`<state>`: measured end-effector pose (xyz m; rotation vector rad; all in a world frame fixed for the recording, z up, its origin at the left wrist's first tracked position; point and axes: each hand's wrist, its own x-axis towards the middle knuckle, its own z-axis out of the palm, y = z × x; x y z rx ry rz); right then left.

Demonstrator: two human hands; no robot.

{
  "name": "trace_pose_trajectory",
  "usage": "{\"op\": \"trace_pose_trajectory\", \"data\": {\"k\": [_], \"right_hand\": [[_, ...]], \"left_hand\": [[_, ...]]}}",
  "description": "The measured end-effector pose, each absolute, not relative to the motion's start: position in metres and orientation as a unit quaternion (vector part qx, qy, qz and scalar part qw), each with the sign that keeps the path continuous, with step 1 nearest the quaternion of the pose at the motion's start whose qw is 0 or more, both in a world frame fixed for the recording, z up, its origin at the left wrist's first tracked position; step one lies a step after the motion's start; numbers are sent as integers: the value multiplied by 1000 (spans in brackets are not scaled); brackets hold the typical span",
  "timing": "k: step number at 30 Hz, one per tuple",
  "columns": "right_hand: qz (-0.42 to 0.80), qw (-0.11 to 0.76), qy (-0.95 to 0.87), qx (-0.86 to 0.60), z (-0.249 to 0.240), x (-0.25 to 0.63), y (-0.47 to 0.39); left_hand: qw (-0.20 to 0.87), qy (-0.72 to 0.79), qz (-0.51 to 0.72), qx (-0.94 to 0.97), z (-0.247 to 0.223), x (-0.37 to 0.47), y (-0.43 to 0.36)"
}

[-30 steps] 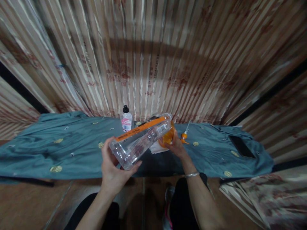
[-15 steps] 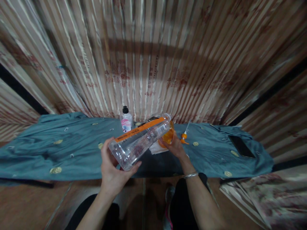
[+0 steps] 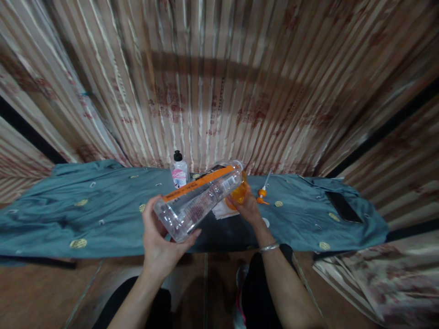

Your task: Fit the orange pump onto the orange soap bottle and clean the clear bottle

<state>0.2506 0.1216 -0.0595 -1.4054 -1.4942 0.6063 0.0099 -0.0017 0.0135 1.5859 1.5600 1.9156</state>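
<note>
My left hand (image 3: 159,244) is closed around the base of a large clear plastic bottle (image 3: 197,203) with an orange stripe on its label. The bottle is tilted, its neck end up and to the right. My right hand (image 3: 249,208) grips an orange see-through bottle (image 3: 240,194) at that neck. The clear bottle's neck hides part of the orange one, so how the two openings meet does not show. Under them lies white tissue (image 3: 224,211). To the right of my right hand, an orange pump head (image 3: 262,194) with a thin tube lies on the cloth.
A clear bottle with a black cap and pink label (image 3: 179,174) stands behind, to the left. A black phone (image 3: 343,207) lies at the right. A white round piece (image 3: 266,222) is beside my right wrist. Teal cloth (image 3: 116,210) covers the table; a curtain (image 3: 219,91) hangs behind.
Both hands keep their grip, and the two bottles stay in nearly the same pose. The view has shifted slightly, and more of the white round piece beside my right wrist shows.
</note>
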Motion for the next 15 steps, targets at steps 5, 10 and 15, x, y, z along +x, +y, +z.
{"op": "trace_pose_trajectory", "data": {"k": [5,10,15], "right_hand": [[237,481,-604,-590,-58,247,121],[228,477,-598,-603,-60,245,122],[205,482,-594,-611,-65,243,125]], "left_hand": [[100,530,649,537,14,8,-1],[114,539,640,535,18,8,-2],[127,541,657,509,23,11,-1]]}}
